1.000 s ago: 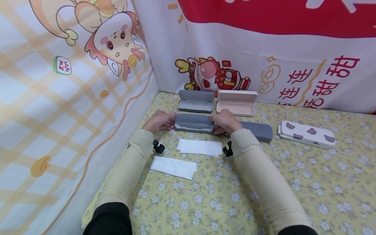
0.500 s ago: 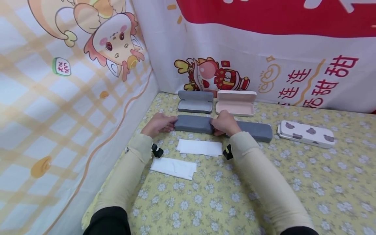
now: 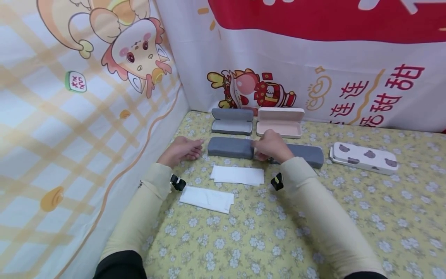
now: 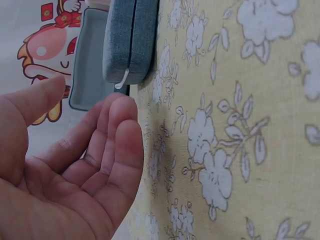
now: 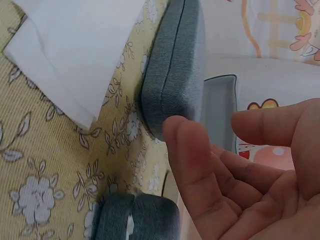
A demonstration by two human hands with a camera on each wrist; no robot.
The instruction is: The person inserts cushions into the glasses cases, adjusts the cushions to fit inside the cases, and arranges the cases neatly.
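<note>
A closed grey-blue glasses case (image 3: 230, 148) lies between my hands in the head view. To the left of it, my left hand (image 3: 182, 150) hovers with loosely bent fingers and holds nothing. The left wrist view shows a gap between that hand and the case, which has a small white tab at its end. My right hand (image 3: 271, 146) is at the case's right end, thumb and fingers apart. In the right wrist view a fingertip (image 5: 176, 127) is against or very near the case's corner; I cannot tell if it touches. A second closed grey glasses case (image 3: 306, 155) is partly hidden behind my right hand.
Behind stand an open grey glasses case (image 3: 232, 126) and an open pink-lined one (image 3: 280, 129). A white bear-print case (image 3: 364, 159) lies to the right. Two folded white cloths (image 3: 237, 175) lie in front. A printed curtain (image 3: 104, 116) borders the left side.
The middle glasses case's lid has gone down from slightly raised to closed. My left hand has let go and moved left; my right hand has loosened and shifted slightly right.
</note>
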